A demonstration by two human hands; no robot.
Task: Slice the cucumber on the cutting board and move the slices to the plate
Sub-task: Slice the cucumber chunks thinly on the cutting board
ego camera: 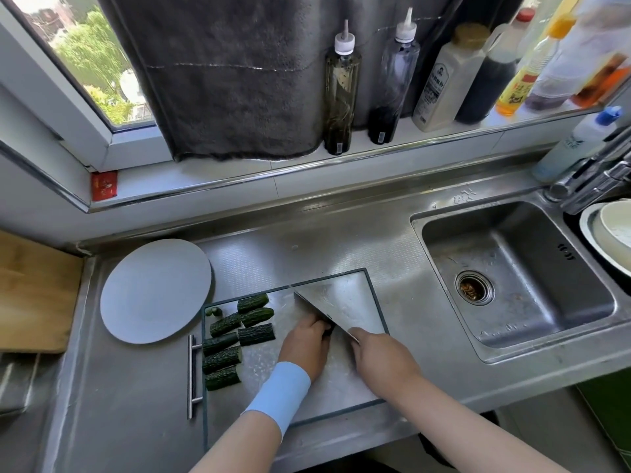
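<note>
Mid cutting board (341, 387): left hand (304, 346), fingers curled down on dark cucumber end (328, 330). The right hand (382, 360) has fingers wrapped round the cleaver (341, 303) handle, blade against that piece. Cut cucumber chunks (232, 343) lie along board's left side. The plate (155, 290) sits just left of board.

One wide-angle camera on my head looks forward and steeply down, close over the table (307, 240), window (85, 52) at 11 o'clock.
</note>
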